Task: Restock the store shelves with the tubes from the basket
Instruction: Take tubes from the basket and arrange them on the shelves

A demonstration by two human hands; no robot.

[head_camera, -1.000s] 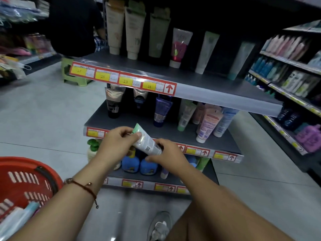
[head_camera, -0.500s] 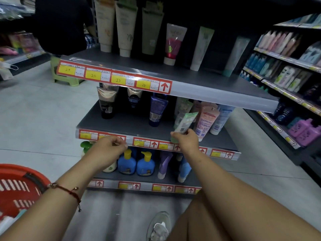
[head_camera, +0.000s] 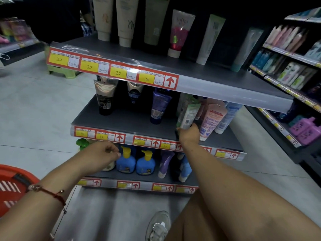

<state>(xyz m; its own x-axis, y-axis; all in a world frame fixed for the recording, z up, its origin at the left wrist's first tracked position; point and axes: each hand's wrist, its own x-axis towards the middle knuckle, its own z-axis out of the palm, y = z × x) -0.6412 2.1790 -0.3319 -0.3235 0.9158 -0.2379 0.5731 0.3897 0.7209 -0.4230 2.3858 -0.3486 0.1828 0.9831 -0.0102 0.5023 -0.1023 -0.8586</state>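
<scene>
Bare grey middle shelf lies open between the dark purple tube and black-and-bronze tube; right end crowded by pink-and-white tubes.

Grey middle shelf carries upright tubes.

Red cord bracelet, pale sneaker

Beyond my reach I note two blue pump bottles — yellow-capped, bottom tier, a green step stool on the floor, a grey sneaker — lower edge.
</scene>
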